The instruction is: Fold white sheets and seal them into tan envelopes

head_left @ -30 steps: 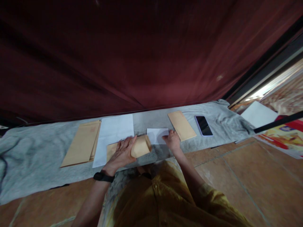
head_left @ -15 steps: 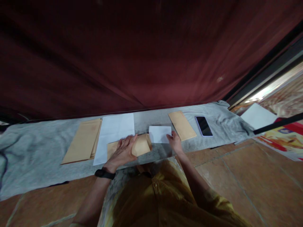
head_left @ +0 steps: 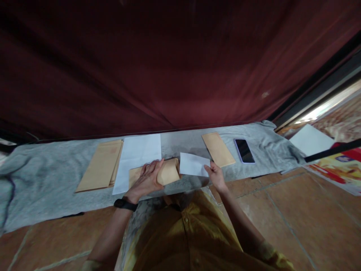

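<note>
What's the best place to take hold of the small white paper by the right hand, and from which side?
Probably the right-hand edge of the small white paper, approached from the right, with a light pinch, much as the right hand has it. The paper is thin and flat, so an edge suits a pinch, and its opposite end stays free, facing the brown envelope.

Dim overall; red cloth (head_left: 175, 75) darkest upper left; glare far right; details soft.
</note>
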Tool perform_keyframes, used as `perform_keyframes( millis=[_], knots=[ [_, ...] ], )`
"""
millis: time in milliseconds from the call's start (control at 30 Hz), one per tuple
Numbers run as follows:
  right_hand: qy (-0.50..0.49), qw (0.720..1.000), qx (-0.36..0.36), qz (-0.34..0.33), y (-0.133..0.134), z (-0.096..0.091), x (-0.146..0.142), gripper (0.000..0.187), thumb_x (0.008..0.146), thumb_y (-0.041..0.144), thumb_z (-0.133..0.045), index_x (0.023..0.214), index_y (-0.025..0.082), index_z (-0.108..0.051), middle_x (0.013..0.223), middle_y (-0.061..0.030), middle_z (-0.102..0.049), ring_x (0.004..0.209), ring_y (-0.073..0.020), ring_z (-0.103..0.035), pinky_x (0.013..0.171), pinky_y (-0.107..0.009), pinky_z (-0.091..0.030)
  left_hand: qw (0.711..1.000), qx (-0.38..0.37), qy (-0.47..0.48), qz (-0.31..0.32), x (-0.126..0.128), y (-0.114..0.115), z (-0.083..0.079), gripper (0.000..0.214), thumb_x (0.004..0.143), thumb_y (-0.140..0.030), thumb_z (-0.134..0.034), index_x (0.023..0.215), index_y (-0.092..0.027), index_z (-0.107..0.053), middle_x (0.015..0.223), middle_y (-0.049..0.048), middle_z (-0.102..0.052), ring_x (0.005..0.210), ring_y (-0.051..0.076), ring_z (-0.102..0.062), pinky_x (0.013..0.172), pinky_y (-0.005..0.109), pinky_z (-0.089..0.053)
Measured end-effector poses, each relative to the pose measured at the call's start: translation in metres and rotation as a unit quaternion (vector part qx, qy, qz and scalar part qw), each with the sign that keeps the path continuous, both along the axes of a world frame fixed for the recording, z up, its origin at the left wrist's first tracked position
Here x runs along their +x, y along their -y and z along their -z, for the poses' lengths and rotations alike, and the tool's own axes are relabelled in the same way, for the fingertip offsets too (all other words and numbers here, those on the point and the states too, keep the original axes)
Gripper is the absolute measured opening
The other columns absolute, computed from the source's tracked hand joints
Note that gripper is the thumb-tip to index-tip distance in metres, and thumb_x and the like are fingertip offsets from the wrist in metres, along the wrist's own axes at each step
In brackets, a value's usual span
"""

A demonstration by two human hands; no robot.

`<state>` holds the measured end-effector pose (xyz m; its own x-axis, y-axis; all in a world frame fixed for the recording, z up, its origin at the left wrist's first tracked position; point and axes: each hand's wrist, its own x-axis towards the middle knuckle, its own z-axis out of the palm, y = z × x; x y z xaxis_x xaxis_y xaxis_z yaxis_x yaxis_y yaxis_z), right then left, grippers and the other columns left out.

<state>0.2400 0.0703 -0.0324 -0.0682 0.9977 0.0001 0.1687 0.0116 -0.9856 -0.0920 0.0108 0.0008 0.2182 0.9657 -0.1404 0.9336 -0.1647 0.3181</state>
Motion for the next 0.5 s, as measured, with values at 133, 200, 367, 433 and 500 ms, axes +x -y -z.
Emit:
perform_keyframes(
  millis=[133,200,367,433,500],
  knots=[
    [0.054,0.998,-0.005,-0.014,-0.001,0.000,-0.004,0.026,0.084,0.045,-0.054,0.082,0.021,-0.063,0.073,-0.0023,-0.064,0.068,-0.0190,-0.056,0.064,-0.029,-0.046,1.000,-0.003,0.000,-0.005,0.001,0.000,-0.001,0.118,0.067,-0.036,-0.073,0.161,-0.025,-0.003,0.160,0.0170,-0.032,0.151,0.035,-0.026,0.122,0.056,-0.013],
    [0.066,0.998,-0.010,-0.024,-0.003,0.000,-0.004,0.025,0.084,0.043,-0.053,0.084,0.020,-0.064,0.077,-0.0028,-0.066,0.071,-0.0193,-0.058,0.067,-0.029,-0.047,1.000,-0.005,0.001,-0.008,0.002,0.000,-0.003,0.118,0.067,-0.035,-0.073,0.161,-0.025,-0.003,0.159,0.0165,-0.034,0.150,0.035,-0.027,0.122,0.056,-0.013],
    [0.092,0.993,-0.043,-0.068,-0.008,-0.001,-0.003,0.022,0.082,0.034,-0.054,0.088,0.020,-0.069,0.078,-0.0015,-0.067,0.072,-0.0185,-0.060,0.067,-0.028,-0.047,1.000,0.001,0.005,-0.005,0.003,0.000,-0.007,0.115,0.067,-0.036,-0.074,0.161,-0.025,-0.007,0.158,0.0160,-0.036,0.148,0.034,-0.030,0.122,0.054,-0.014],
    [0.108,0.990,-0.053,-0.072,-0.011,-0.001,-0.003,0.020,0.081,0.031,-0.054,0.086,0.020,-0.070,0.074,-0.0007,-0.066,0.069,-0.0179,-0.059,0.064,-0.026,-0.046,1.000,-0.001,0.003,-0.006,0.003,0.000,-0.007,0.115,0.068,-0.036,-0.074,0.161,-0.024,-0.007,0.158,0.0160,-0.035,0.149,0.034,-0.029,0.122,0.054,-0.015],
    [0.130,0.986,-0.060,-0.080,-0.014,-0.002,-0.002,0.018,0.080,0.029,-0.053,0.078,0.019,-0.068,0.068,0.0003,-0.063,0.065,-0.0167,-0.057,0.060,-0.025,-0.043,1.000,-0.002,0.001,-0.007,0.003,0.001,-0.006,0.116,0.067,-0.035,-0.074,0.161,-0.025,-0.006,0.158,0.0157,-0.034,0.149,0.034,-0.028,0.122,0.055,-0.014]
  ],
)
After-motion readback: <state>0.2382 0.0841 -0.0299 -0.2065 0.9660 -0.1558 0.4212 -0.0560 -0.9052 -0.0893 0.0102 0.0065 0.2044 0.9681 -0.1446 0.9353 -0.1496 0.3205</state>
